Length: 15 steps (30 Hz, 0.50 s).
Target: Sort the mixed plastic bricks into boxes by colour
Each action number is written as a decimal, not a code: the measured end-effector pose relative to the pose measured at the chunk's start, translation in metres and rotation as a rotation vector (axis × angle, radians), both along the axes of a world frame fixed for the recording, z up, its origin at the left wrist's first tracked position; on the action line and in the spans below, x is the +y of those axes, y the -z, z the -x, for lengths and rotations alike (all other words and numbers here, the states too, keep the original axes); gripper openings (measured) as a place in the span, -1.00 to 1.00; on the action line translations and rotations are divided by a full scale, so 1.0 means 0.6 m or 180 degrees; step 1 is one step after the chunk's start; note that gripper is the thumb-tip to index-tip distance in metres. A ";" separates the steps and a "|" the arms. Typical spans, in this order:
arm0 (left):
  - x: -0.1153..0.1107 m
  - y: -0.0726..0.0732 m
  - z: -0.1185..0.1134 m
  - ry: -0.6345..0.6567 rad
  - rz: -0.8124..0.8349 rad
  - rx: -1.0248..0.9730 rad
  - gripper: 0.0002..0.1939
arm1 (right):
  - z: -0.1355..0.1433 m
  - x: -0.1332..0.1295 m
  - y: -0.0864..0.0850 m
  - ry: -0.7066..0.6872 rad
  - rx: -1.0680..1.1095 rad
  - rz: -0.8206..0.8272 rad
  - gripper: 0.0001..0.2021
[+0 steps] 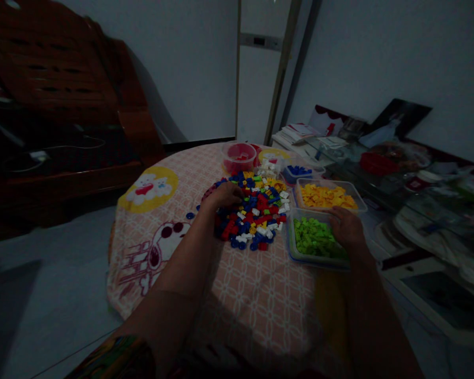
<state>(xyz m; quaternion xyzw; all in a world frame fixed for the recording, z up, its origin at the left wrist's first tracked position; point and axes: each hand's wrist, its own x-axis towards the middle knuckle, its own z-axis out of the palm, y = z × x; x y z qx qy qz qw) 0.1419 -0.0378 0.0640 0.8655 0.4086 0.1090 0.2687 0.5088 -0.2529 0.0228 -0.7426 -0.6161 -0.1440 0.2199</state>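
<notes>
My left hand [226, 195] reaches over the left side of a mixed pile of toy building bricks [260, 208], its fingers curled down among them. What is between those fingertips is hidden. Red, blue, white, yellow and green pieces make up the pile. My right hand [348, 227] is at the right side of a clear plastic box [293, 252] of green bricks [314, 237], near the edge it shares with a box [357, 196] of yellow bricks [326, 196]. Its fingers are bent together, and anything in them is too dark to make out.
A round table with a patterned pink cloth [256, 284] carries everything. Behind the pile stand a pink tub [239, 158] and a box of blue bricks [299, 170]. A cluttered glass-topped cabinet [339, 152] lies to the right, a wooden bench [138, 126] to the left.
</notes>
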 end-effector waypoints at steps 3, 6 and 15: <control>-0.008 -0.014 -0.002 0.0125 0.0084 -0.0310 -0.67 | -0.002 0.001 0.003 -0.0014 0.0005 -0.0045 -0.64; -0.019 -0.022 -0.018 0.0273 -0.0056 -0.0485 -0.63 | -0.003 0.001 0.005 -0.0035 0.0003 -0.0067 -0.65; -0.034 0.014 -0.078 0.0785 -0.0683 -0.0104 -0.65 | 0.005 -0.001 -0.003 -0.0005 0.0053 0.0016 -0.65</control>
